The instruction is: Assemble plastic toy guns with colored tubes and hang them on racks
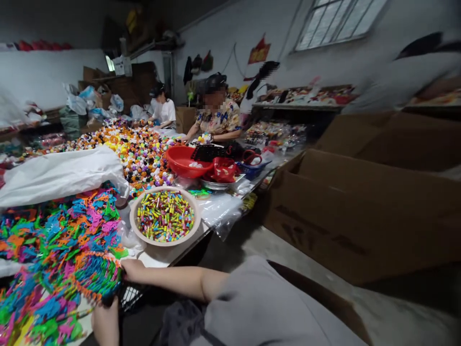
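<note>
At the lower left, my right hand [132,270] is closed on the right edge of a round bundle of colourful plastic pieces [98,275]. Blue, green and orange strips fill this bundle, and its rim looks orange. My left hand [106,319] grips it from below; the fingertips are partly hidden. Around and behind the bundle spreads a big heap of similar bright plastic pieces [61,230]. A beige basin [134,226] full of small yellow, red and blue pieces stands just beyond my right hand.
A white sack [61,173] lies over the heap. Farther back are a red basin [180,161], a pile of small coloured balls [140,154] and several co-workers, one in a patterned shirt [219,117]. Large cardboard boxes [324,206] stand at right, beside the table edge. A black crate [131,295] is near my hands.
</note>
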{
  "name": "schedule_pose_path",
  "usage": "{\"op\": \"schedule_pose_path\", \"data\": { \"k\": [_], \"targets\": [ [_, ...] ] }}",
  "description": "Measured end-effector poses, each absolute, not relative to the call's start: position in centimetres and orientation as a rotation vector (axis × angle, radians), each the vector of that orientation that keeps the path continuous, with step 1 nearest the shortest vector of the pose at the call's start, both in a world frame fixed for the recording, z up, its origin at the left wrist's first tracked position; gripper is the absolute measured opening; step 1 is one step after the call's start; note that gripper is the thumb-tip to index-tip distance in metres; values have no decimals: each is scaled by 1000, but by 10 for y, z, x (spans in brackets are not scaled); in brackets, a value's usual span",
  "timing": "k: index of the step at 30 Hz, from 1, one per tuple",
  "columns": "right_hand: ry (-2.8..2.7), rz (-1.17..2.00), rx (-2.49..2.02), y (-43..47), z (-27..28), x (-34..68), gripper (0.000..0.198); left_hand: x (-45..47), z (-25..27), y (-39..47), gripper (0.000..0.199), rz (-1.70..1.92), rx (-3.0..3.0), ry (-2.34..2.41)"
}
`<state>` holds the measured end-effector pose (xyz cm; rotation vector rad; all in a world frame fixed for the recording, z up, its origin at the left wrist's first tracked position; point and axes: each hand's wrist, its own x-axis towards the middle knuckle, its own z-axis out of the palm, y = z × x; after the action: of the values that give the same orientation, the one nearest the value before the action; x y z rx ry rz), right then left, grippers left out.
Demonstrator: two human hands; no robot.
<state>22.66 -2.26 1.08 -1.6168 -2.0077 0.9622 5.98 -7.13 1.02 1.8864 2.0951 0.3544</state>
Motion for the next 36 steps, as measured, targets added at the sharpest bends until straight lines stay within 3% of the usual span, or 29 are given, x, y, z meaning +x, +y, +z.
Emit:
{"op": "schedule_pose_path", "data": {
  "k": [5, 11, 15, 22, 36],
  "targets": [
    [-2133, 923, -1702, -30, 34, 241, 18, 64, 23, -87, 56, 317, 1834, 2221],
    [-2214, 769, -1248, -61, 101, 316, 33, 63, 27, -75, 49, 304, 1779, 2207],
    [-1879, 506, -1687, -59, 125, 381, 30, 63, 33, -62, 38, 277, 1639, 2112],
    [-1943, 657, -2136, -37, 75, 406, 27, 66, 10, -70, 43, 410, 1615, 2082],
    [-2156, 797, -2260, -13, 19, 404, 24, 70, -48, -81, 37, 590, 1681, 1809]
  ]
}}
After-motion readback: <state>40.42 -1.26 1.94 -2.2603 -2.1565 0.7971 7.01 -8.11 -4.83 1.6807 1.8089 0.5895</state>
